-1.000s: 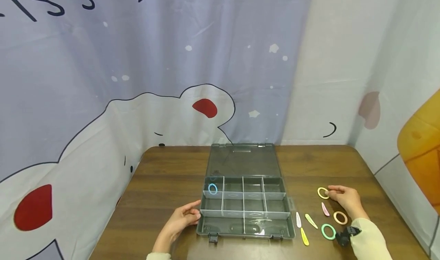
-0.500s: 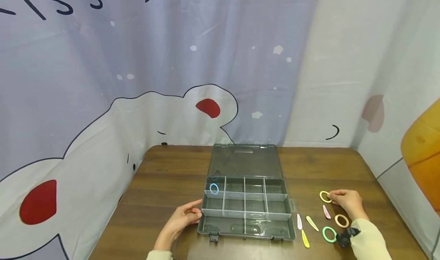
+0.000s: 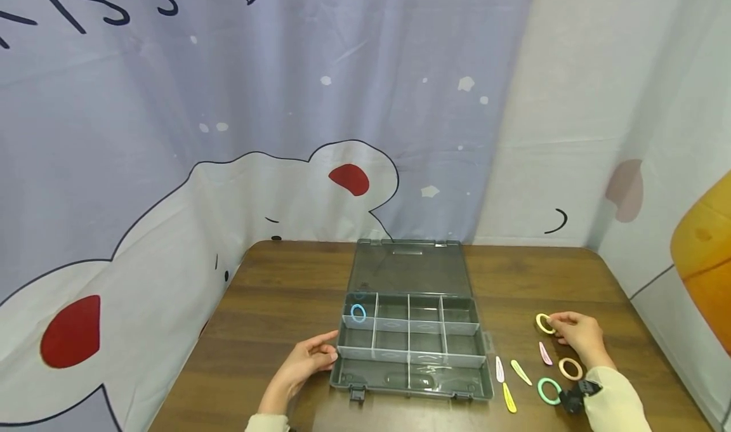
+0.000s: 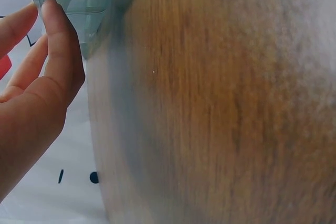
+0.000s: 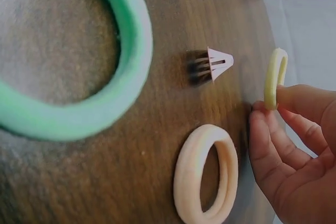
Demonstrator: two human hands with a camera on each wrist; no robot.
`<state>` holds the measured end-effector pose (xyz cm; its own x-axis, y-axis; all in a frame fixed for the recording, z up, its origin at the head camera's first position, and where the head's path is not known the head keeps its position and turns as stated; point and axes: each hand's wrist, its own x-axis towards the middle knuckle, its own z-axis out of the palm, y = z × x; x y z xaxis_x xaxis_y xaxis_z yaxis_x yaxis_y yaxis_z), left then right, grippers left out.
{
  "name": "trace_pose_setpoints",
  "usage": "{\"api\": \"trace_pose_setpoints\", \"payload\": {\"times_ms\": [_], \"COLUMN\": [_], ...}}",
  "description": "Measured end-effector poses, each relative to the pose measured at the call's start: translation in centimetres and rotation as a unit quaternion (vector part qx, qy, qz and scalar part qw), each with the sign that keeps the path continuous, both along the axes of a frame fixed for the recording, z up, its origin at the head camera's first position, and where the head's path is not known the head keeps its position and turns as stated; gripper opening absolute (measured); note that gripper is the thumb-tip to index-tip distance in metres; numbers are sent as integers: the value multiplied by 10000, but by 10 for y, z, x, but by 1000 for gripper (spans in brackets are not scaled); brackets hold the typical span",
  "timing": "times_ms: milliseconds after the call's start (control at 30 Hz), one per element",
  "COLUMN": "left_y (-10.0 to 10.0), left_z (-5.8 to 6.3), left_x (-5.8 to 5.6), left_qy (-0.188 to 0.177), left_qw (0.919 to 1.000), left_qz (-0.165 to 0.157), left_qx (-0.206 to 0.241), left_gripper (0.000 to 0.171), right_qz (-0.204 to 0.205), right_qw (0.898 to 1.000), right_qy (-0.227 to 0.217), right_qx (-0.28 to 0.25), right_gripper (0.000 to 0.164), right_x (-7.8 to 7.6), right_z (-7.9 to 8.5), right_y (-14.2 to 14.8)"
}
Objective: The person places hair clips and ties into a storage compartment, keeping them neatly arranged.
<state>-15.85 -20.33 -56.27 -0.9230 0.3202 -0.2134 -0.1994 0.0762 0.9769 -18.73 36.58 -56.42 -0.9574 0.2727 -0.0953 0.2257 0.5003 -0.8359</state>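
My right hand [image 3: 579, 337] pinches a pale yellow hair tie [image 3: 544, 323] between thumb and fingers. In the right wrist view this yellow tie [image 5: 273, 80] stands on edge at the fingertips. My left hand [image 3: 305, 363] rests with relaxed fingers against the left wall of a grey see-through organizer box [image 3: 408, 391]. The left wrist view shows the fingertips right at the box's edge [image 4: 86, 10]. The box lies with its lid [image 3: 408, 270] folded back. A blue hair tie [image 3: 358, 313] sits in the back left compartment.
Right of the box lie a pink snap hair clip [image 3: 545, 354], a white clip [image 3: 499, 370], a light green clip [image 3: 521, 372] and a yellow clip [image 3: 509, 399]. A peach hair tie [image 3: 570, 369] and a green hair tie [image 3: 549, 391] are near the right wrist.
The head view has shifted slightly, moving everything a little rightward in it. My right hand keeps its pinch on the yellow hair tie; the left hand stays at the box.
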Motion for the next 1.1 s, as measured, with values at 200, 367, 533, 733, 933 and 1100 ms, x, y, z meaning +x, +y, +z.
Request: {"api": "trace_pose_setpoints", "payload": {"times_ms": [200,367,533,733,933,1100], "left_y": [0,0,0,0,0,0], "left_z": [-3,-1,0,0,0,-1], "left_x": [-1,-2,-3,-2,-1,0], "left_qy": [18,66,102,-9,-49,-43], "left_qw": [10000,9999,9999,10000,10000,10000], "left_qz": [-14,-38,-16,14,16,10], "left_qx": [22,71,121,75,63,80], "left_gripper": [57,57,58,59,58,60], "right_qz": [42,141,271,400,577,706], "right_qw": [9998,9990,9977,9954,9892,9854], "right_qy": [174,378,460,549,721,803], "right_qx": [0,-198,-427,-673,-1139,-1323], "right_gripper": [31,33,39,41,38,39], "right_x": [-2,-7,-13,-19,-25,-33], "right_z": [3,8,18,25,30,36], "right_y": [-3,-10,-19,-32,-46,-60]}}
